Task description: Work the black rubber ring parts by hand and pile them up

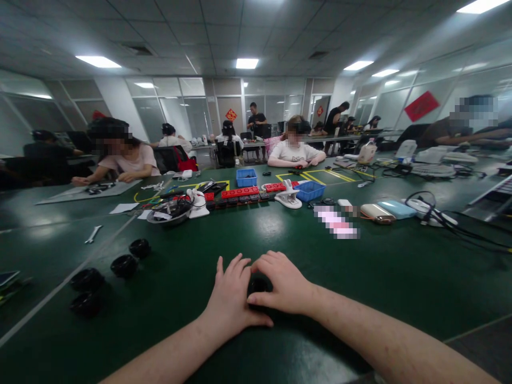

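Observation:
A small black round part [259, 286] sits on the green table between my hands, partly covered by them. My right hand [283, 282] curls around it, thumb at the near side and fingers over the far side. Against its left side lies my left hand [231, 295], fingers stretched and spread, the thumb reaching along the front; whether it touches the part I cannot tell. Off to the left stand several similar black round parts, among them one nearer the middle [140, 248] and one closer to me [85, 304].
A metal wrench [94, 234] lies at left. Farther back are a bowl of cables [170, 216], a red strip of parts [240, 192], a white clamp [288, 196] and blue bins [310, 190]. Power banks [378, 213] and cables lie right. People sit across the table.

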`<control>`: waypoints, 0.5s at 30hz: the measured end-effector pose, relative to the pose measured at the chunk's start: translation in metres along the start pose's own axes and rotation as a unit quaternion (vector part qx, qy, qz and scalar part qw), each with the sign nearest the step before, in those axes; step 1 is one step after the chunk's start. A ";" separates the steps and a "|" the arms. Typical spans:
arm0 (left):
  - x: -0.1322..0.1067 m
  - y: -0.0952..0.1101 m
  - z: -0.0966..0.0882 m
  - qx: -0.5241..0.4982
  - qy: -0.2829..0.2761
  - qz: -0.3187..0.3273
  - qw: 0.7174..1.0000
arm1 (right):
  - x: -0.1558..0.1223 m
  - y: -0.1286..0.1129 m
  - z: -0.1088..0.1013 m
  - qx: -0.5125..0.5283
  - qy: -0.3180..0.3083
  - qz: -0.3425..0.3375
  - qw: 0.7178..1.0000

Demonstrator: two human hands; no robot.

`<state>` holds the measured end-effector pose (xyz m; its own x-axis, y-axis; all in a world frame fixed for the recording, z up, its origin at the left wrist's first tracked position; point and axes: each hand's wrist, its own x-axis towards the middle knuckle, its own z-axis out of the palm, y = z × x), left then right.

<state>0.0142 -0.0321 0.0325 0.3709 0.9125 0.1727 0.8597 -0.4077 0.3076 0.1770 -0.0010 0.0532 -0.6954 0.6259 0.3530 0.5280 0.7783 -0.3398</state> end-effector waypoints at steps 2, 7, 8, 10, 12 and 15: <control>0.000 0.002 0.000 0.005 0.024 0.004 1.000 | 0.001 0.001 0.002 -0.007 -0.013 0.010 1.000; 0.007 -0.006 -0.002 -0.053 0.002 0.033 0.998 | 0.003 0.003 0.003 -0.001 -0.034 0.008 0.999; 0.009 -0.009 -0.003 -0.063 -0.006 0.042 0.997 | 0.003 0.003 0.001 0.003 -0.038 0.000 0.999; 0.013 -0.018 -0.003 -0.089 -0.032 0.066 0.993 | 0.003 0.003 -0.002 0.014 -0.048 -0.024 0.998; 0.017 -0.029 -0.003 -0.116 -0.064 0.090 0.987 | 0.002 0.003 -0.006 0.032 -0.058 -0.059 0.996; 0.022 -0.041 -0.002 -0.145 -0.103 0.116 0.977 | 0.002 0.003 -0.007 0.059 -0.070 -0.103 0.990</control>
<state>-0.0133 0.0041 0.0256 0.6323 0.7699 0.0860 0.6196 -0.5692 0.5405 0.1808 0.0030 0.0589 -0.8476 0.4344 0.3047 0.3120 0.8725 -0.3760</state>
